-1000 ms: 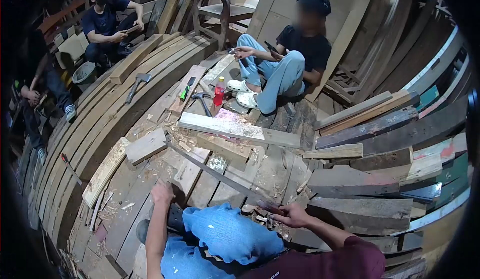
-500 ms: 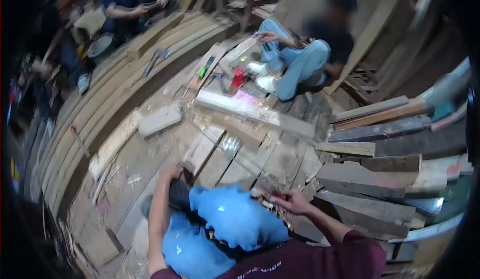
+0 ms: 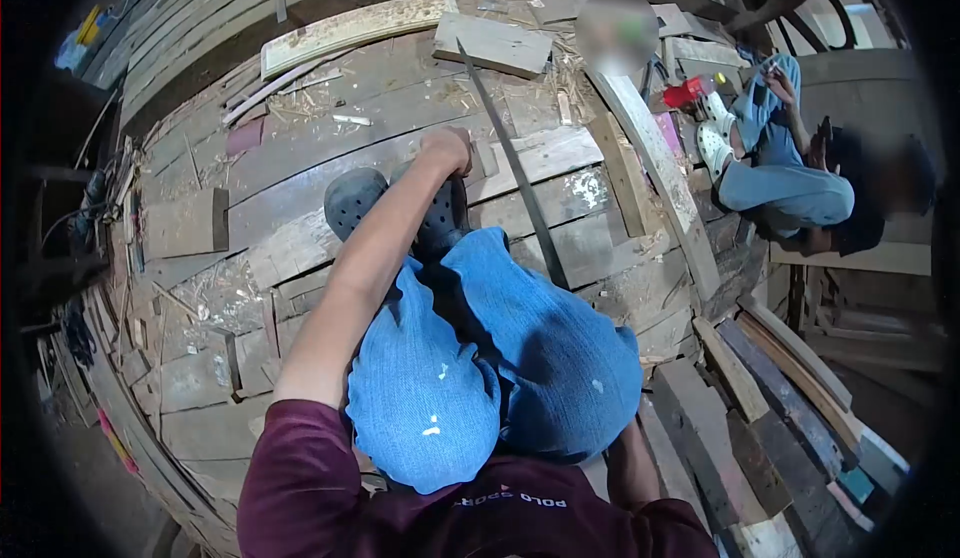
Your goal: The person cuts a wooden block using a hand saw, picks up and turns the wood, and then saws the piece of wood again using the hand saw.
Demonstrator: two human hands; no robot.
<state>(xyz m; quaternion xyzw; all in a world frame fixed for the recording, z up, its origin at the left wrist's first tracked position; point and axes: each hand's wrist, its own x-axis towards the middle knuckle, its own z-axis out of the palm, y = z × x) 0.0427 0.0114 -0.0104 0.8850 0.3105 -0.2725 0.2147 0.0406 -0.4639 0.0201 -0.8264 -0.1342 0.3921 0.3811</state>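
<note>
My left hand point(image 3: 447, 150) is closed at the near end of a short wooden board point(image 3: 545, 161), beside my dark clogs point(image 3: 355, 201). Its fingers curl down over that end, partly out of sight. A long, dark, tapering saw blade point(image 3: 510, 153) slants across the board, narrow tip pointing away from me. The wide end of the blade disappears behind my right knee point(image 3: 570, 358) in blue trousers. Of my right arm only the forearm point(image 3: 632, 466) shows, running under that knee; the hand is hidden.
A long beam point(image 3: 655, 173) lies to the right of the blade. Beyond it sits a person point(image 3: 790, 188) in light blue trousers, near a red bottle point(image 3: 690, 91). A wood block point(image 3: 495, 46) lies ahead. Stacked timber point(image 3: 715, 438) is at right, another block point(image 3: 187, 223) at left.
My view has turned, so the floor and the seated person appear shifted to the right. My right hand, visible before around a reddish-brown handle, is now behind my knee. My left hand stays at the board's end.
</note>
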